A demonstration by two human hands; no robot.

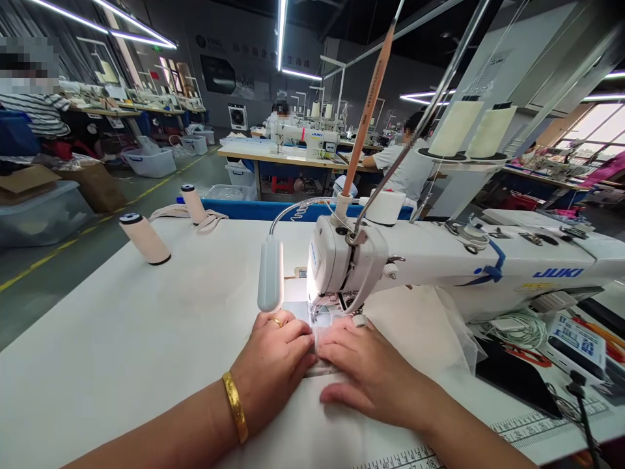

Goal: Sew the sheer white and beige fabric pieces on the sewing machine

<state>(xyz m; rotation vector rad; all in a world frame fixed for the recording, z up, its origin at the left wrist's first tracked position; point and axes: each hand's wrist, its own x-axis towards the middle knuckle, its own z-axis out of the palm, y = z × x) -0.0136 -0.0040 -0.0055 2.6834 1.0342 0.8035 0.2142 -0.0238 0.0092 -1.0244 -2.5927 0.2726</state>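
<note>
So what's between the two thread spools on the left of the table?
In the head view, between the near spool and the far spool lies only bare white table; a loose cream strap curls beside the far one.

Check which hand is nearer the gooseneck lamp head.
Left. The left hand lies flat just below the lamp head; the right hand rests farther right, in front of the needle area.
</note>
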